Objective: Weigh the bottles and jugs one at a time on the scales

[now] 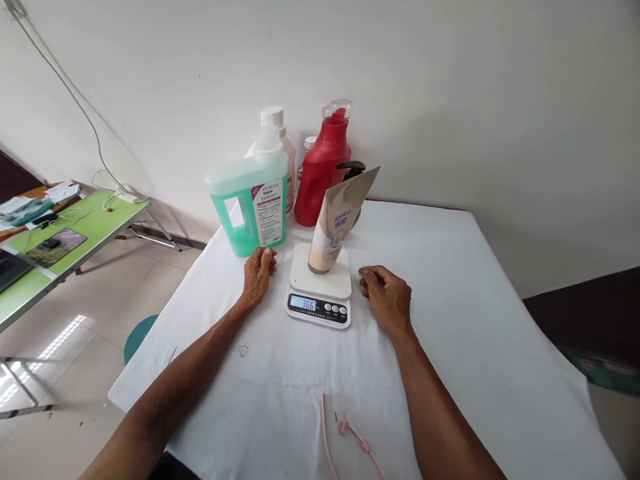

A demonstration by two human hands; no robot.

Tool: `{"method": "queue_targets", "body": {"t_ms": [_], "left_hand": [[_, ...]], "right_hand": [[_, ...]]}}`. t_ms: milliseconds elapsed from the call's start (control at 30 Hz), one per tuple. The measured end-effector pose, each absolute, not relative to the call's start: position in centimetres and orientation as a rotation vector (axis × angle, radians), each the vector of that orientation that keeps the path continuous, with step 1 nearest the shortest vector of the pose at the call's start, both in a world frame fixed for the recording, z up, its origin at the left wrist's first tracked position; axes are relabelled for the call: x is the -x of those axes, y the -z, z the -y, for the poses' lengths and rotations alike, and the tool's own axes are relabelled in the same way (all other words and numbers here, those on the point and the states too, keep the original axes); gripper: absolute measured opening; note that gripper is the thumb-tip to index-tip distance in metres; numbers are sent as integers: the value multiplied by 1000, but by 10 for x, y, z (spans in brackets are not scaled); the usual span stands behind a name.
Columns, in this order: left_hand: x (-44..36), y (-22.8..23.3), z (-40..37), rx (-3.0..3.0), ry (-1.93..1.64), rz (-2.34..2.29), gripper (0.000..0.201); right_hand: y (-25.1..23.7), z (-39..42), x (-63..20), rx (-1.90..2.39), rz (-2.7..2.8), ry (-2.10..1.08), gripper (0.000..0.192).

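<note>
Head cam: a beige tube (334, 223) stands cap-down and tilted on a small kitchen scale (320, 288) in the middle of the tabletop (475, 320), display showing 366. Left hand (258, 275) and right hand (386, 297) rest either side of the scale, fingers curled loosely, grip on nothing. The tube looks light, squishy and tippy, so I'd grab it mid-body. Green jug (249, 201) and red bottle (323, 170) sit behind.
</note>
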State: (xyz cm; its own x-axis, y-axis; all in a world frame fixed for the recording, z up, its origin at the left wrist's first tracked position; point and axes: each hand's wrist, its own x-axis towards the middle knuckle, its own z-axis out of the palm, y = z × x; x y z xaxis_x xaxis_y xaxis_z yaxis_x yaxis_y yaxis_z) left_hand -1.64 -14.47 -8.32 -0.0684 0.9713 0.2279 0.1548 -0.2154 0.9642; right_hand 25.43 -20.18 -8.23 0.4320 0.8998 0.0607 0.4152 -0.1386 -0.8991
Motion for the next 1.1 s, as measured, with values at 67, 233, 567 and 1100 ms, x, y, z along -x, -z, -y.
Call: {"method": "queue_targets", "body": {"t_ms": [67,233,567,1100], "left_hand": [[17,83,145,-1462,-1346,-1266,52],[16,84,144,-1491,-1283,-1292,44],[11,77,143,-1500,-1236,-1327,38],[9,76,141,-1484,-1206,-1340,29]], "right_hand": [[82,202,-254,1739,1147,-637,38],[83,201,-255,1747,1158,-635,40],[81,200,-256,1751,1138,-650,38],[82,199,-256,1729,1146,-649,38]]}}
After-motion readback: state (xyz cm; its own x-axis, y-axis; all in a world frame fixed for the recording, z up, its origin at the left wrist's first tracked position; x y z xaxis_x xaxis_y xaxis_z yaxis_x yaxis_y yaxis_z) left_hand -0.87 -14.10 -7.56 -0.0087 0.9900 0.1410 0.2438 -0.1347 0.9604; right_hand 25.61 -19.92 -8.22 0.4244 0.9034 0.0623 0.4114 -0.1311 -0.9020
